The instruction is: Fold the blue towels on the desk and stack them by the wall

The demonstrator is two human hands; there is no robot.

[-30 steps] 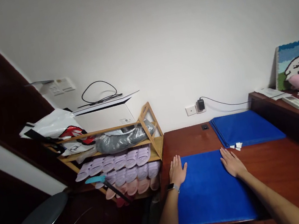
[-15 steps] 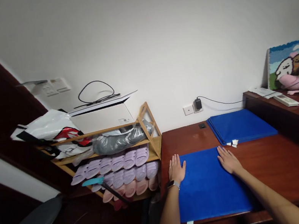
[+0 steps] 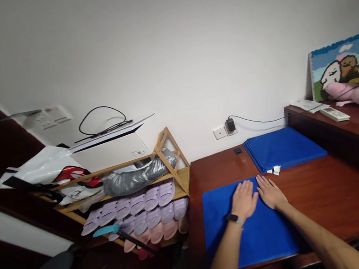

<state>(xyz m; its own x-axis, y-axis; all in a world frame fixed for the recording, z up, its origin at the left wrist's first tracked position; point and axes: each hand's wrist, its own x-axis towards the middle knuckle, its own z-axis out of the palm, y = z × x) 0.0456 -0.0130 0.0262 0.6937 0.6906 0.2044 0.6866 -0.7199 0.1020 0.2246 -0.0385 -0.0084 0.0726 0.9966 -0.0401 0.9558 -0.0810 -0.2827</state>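
- Left hand (image 3: 245,200) and right hand (image 3: 270,191) open, palms down on my blue cloth (image 3: 264,233), front-left of the blue stack (image 3: 284,147).
- Flattening looks nearly done, I'd say; any creases left beneath, I can't tell.

Near: blue sheet (image 3: 267,237), cloth-like, matt, smooth. Table (image 3: 343,198): red-brown wood, smooth, low sheen. Far right: stacked blue sheets (image 3: 284,147), matt, same cloth look; picture (image 3: 330,64), rough tufted pile. Left: rack (image 3: 183,177), pale wood; bundle (image 3: 135,179), glossy clear plastic wrap; slippers (image 3: 137,202), smooth moulded plastic; box (image 3: 113,152), smooth white card. Wall (image 3: 167,62): matt, smooth paint.
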